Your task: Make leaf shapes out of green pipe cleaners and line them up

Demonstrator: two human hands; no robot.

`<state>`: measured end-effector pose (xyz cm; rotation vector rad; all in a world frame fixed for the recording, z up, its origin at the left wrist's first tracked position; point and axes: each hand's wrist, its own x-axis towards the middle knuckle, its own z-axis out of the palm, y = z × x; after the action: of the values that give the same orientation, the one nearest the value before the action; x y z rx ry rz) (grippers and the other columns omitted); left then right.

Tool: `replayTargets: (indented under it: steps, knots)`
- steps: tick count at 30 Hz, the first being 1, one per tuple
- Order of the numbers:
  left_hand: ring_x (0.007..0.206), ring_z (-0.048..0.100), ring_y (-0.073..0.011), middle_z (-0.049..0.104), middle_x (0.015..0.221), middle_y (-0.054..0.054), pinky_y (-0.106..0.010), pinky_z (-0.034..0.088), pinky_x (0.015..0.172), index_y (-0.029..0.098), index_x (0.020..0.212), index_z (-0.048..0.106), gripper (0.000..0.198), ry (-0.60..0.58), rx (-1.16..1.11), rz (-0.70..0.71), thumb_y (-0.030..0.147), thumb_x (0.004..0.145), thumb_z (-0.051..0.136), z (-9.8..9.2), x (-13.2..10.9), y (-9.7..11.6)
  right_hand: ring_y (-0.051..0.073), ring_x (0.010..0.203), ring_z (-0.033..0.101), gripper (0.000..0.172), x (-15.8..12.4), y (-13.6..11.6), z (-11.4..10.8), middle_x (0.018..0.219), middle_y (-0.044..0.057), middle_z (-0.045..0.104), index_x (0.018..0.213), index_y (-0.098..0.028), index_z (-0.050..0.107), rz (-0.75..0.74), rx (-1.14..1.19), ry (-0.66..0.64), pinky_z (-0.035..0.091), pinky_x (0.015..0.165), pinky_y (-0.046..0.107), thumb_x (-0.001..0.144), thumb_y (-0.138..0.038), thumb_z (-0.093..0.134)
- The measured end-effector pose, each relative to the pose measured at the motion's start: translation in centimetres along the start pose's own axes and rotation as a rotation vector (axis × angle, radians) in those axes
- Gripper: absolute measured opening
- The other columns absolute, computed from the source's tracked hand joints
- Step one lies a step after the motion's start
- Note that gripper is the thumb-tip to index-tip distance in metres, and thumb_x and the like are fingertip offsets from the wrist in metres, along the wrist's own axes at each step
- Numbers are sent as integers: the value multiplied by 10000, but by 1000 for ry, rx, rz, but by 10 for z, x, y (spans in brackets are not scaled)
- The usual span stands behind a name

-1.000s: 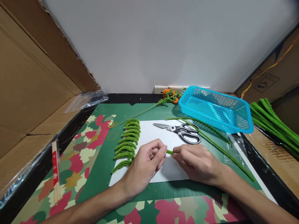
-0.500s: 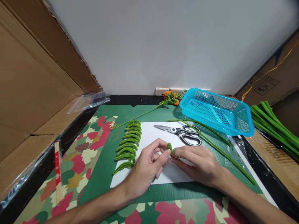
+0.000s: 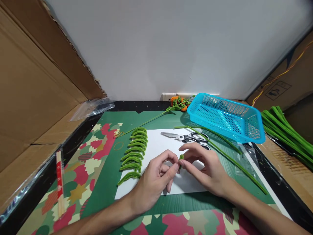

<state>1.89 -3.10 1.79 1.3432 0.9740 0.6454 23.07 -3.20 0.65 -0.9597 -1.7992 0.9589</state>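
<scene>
My left hand [image 3: 156,178] and my right hand [image 3: 202,168] meet over a white sheet [image 3: 161,147], both pinching one short green pipe-cleaner piece [image 3: 181,157] folded between the fingertips. Only its bent top shows. A row of several folded green pieces [image 3: 133,152] lies on the sheet's left edge, just left of my left hand. Scissors [image 3: 189,138] lie behind my right hand, partly hidden by its fingers.
A blue plastic basket [image 3: 226,117] stands at the back right, with long green stems [image 3: 220,147] lying in front of it. A bundle of green stems [image 3: 286,132] rests at the far right. An orange flower piece [image 3: 178,101] lies by the wall. Cardboard walls stand on both sides.
The green piece, held straight between both hands a second ago, is now folded up between the fingertips. My right hand has lifted its fingers and covers part of the scissors.
</scene>
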Motion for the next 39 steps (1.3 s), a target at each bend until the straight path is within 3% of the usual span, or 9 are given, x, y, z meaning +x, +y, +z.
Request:
replayTargets:
  steps: [2, 5, 9, 15, 22, 31, 39]
  knots:
    - [422, 425, -86, 578, 514, 64, -172, 308, 439, 215, 1017, 614, 297, 3, 13, -9, 511, 1039, 603, 0, 0, 0, 138, 699, 689, 77, 2, -3, 0, 820, 3, 742, 1071, -209, 684, 77, 18, -31, 509, 599, 215, 1028, -266, 655]
    - [440, 465, -94, 593, 512, 59, -166, 339, 451, 225, 1018, 599, 268, -4, 19, -18, 491, 1053, 588, -1, -1, -2, 134, 670, 651, 207, 5, -6, -2, 758, 8, 727, 875, -186, 721, 139, 61, -80, 479, 605, 227, 1031, -304, 655]
    - [438, 492, -86, 593, 560, 65, -160, 365, 445, 229, 1022, 588, 244, -19, -30, -15, 471, 1058, 587, 0, 0, -2, 130, 645, 634, 265, 7, -7, -2, 754, 16, 743, 878, -173, 744, 207, 204, -93, 480, 604, 229, 1036, -370, 664]
    - [456, 566, -61, 646, 827, 27, -154, 325, 385, 220, 996, 575, 255, 2, -159, 10, 460, 1017, 658, 2, 3, 0, 128, 614, 614, 314, 8, -5, -2, 758, 27, 746, 889, -167, 751, 218, 282, -94, 469, 576, 234, 1025, -441, 682]
    - [425, 494, -38, 629, 695, 62, -132, 343, 410, 213, 985, 602, 196, -17, -128, 5, 392, 1025, 671, 5, -2, 1, 120, 626, 607, 189, 6, -6, -2, 713, -9, 690, 920, -182, 712, 194, 234, -46, 454, 591, 227, 1003, -352, 713]
    - [378, 517, -58, 570, 586, 86, -107, 327, 357, 217, 985, 576, 255, -24, -146, 10, 453, 1014, 668, 2, 0, 1, 105, 525, 583, 331, 11, -1, 2, 681, 24, 735, 816, -155, 723, 291, 507, -50, 471, 517, 209, 893, -456, 839]
    - [344, 551, -65, 611, 668, 70, -107, 357, 301, 223, 997, 525, 368, -9, -235, 18, 579, 1010, 620, 4, 1, -3, 96, 489, 582, 342, 11, 0, 5, 668, 18, 728, 810, -153, 702, 306, 507, -35, 478, 500, 201, 877, -453, 852]
